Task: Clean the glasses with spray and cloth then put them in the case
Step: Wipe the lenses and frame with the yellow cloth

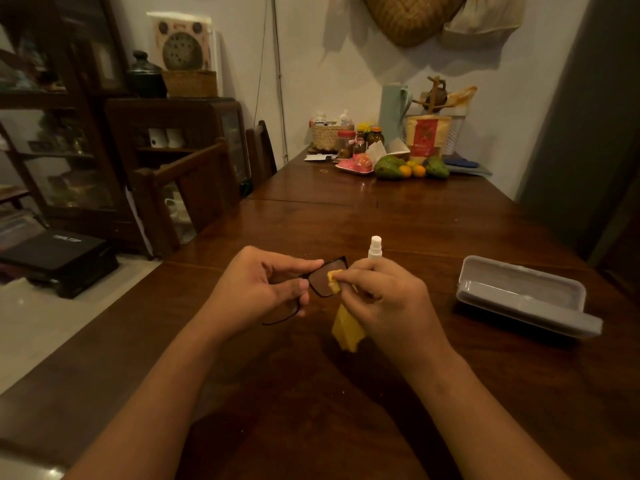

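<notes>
- Left grip (pixel 256 289) clamps the glasses (pixel 325 278) by the frame; hold steady.
- Right grip (pixel 388 299) pinches the cloth (pixel 346 327) against the lens; wipe lightly, in circles.
- Case (pixel 519 299) lies open right of that grip.

Tabletop (pixel 422 258) lies free between spray bottle (pixel 375 247) and open case (pixel 519 296); fruit (pixel 389 167) and jars (pixel 346 142) crowd its far end.

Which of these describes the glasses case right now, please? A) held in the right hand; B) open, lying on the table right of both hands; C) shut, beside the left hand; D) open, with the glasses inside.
B: the case lies open on the table, right of the right hand pinching the cloth; the left hand holds the glasses.
</notes>
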### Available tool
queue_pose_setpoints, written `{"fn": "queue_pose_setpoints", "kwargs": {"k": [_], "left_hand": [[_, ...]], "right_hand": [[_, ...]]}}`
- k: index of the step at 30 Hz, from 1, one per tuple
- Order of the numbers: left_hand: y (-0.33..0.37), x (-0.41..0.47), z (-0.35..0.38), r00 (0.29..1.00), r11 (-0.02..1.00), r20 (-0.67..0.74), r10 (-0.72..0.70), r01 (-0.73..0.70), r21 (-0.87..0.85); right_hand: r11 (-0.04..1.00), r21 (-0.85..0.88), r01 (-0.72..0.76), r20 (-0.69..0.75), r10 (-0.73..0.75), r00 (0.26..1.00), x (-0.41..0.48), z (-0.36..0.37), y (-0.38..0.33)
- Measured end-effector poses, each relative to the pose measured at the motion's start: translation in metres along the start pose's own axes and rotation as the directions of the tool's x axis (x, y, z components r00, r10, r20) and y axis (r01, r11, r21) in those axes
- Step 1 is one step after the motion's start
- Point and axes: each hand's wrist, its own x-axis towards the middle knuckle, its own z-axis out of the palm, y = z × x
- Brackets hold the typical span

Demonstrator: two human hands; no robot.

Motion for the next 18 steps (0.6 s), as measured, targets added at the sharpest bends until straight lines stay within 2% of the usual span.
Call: {"fn": "queue_pose_setpoints", "kwargs": {"k": [2, 4, 7, 9, 12, 15, 18], "left_hand": [[0.001, 0.0, 0.003, 1.0, 1.0, 0.023, -0.012, 0.011, 0.021], [0.002, 0.0, 0.006, 0.999, 0.999, 0.028, -0.024, 0.024, 0.024], [0.002, 0.0, 0.005, 0.999, 0.998, 0.007, -0.053, 0.053, -0.027], [0.002, 0.0, 0.004, 0.999, 0.999, -0.006, -0.049, 0.049, -0.017], [0.002, -0.001, 0.004, 0.999, 0.999, -0.014, -0.038, 0.038, -0.009], [0.002, 0.0, 0.006, 0.999, 0.999, 0.019, -0.048, 0.048, 0.011], [0.002, 0.0, 0.007, 0.998, 0.998, 0.024, -0.053, 0.052, 0.025]], "right_hand": [[0.999, -0.029, -0.031, -0.055, 0.03, 0.998, 0.0, 0.001, 0.0], [0.999, -0.05, -0.012, -0.048, 0.01, 0.999, 0.0, 0.003, -0.003], [0.996, -0.04, 0.074, 0.065, -0.071, 0.995, -0.001, 0.005, -0.008], [0.997, -0.038, 0.065, 0.117, -0.06, 0.991, -0.003, 0.003, -0.008], [0.999, -0.033, -0.022, 0.042, 0.024, 0.999, -0.002, -0.001, -0.001], [0.998, -0.038, -0.046, -0.053, 0.044, 0.998, 0.0, 0.0, 0.002], [0.999, -0.035, -0.02, -0.013, 0.019, 1.0, 0.0, 0.003, -0.002]]}}
